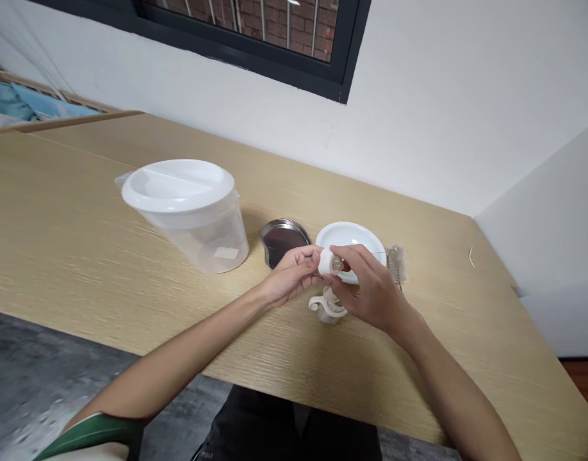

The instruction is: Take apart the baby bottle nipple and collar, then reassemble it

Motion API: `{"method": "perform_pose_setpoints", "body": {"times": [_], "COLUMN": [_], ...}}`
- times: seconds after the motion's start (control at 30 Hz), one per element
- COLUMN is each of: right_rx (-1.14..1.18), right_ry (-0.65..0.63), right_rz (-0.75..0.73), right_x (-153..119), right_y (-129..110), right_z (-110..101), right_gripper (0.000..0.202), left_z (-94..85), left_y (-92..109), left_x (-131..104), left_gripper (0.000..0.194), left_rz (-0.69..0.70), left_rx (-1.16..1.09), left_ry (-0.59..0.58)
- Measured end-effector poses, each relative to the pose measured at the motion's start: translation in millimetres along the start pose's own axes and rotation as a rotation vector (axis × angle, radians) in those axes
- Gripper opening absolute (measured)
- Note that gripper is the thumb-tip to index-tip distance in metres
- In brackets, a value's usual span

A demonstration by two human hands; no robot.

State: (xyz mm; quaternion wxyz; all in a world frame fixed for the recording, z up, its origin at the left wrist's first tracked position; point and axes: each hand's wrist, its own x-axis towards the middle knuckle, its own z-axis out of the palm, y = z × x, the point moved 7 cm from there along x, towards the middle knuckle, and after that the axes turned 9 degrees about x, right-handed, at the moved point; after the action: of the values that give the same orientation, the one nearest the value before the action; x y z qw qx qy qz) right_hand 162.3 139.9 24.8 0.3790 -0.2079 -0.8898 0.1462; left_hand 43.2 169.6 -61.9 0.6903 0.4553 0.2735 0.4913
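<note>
Both hands meet over the table around a white screw ring with a clear baby-bottle teat [333, 262]. My left hand [294, 275] is closed on the ring from the left. From the right, my right hand [371, 285] has its thumb and fingers pinched around the ring and teat. Just beneath them a small clear baby bottle with white handles [328, 310] stands on the table, its top without a ring; the right hand hides part of it. Behind the hands lies a white bowl [325, 235], partly covered by the fingers.
A kidney-shaped metal dish [284, 240] with a dark inside sits left of the bowl. Farther left stands a clear pitcher with a white lid [193, 224]. A bristle brush [396, 264] lies right of the bowl. A thin pale strip [471, 256] lies on the wooden table [255, 339].
</note>
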Motion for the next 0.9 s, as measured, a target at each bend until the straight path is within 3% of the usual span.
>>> {"method": "perform_pose_setpoints", "body": {"times": [0.53, 0.9], "right_rx": [-0.035, -0.13], "right_ry": [-0.016, 0.002], "right_rz": [0.014, 0.063], "right_x": [0.0, -3.7], "right_y": [-1.6, 4.3], "right_z": [-0.7, -8.3], "right_gripper": [0.039, 0.032], "left_z": [3.6, -2.6], "left_y": [1.9, -6.4], "left_x": [-0.3, 0.3], "left_gripper": [0.048, 0.049], "left_rz": [-0.011, -0.015], "left_rx": [-0.026, -0.03], "left_ry": [-0.022, 0.009]}}
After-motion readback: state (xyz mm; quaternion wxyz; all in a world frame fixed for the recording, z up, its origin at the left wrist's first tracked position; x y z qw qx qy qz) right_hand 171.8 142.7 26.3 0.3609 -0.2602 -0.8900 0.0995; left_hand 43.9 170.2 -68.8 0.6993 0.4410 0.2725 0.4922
